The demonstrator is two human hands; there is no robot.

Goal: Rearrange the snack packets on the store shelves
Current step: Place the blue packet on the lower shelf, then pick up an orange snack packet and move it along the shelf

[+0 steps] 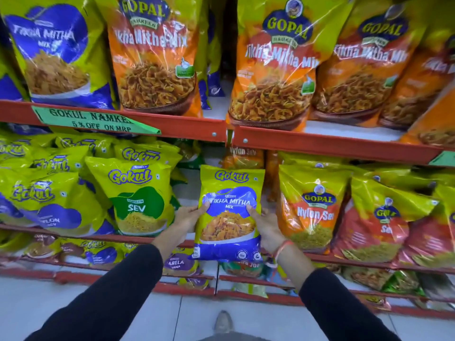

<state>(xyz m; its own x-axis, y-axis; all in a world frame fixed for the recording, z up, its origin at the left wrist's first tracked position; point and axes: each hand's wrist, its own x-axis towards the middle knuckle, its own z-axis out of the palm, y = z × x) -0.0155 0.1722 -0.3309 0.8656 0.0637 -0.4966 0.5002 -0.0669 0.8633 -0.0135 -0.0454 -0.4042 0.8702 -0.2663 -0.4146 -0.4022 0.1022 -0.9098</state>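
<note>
Both hands grip one glossy yellow-and-blue plastic Gokul Tikha Mitha Mix packet (230, 212), held upright in front of a gap on the middle red metal shelf (344, 260). Left hand (188, 216) on the packet's left edge, thumb on the front; right hand (267, 226) on its right edge, a red thread band (280, 251) at the wrist. Black sleeves (118, 299) on both arms. Yellow-and-green Gokul Sev packet (138, 196) stands just left of the gap; orange-and-yellow Gopal Nylon Sev packet (311, 207) just right. Green paper discount label (93, 120) on the upper shelf edge.
</note>
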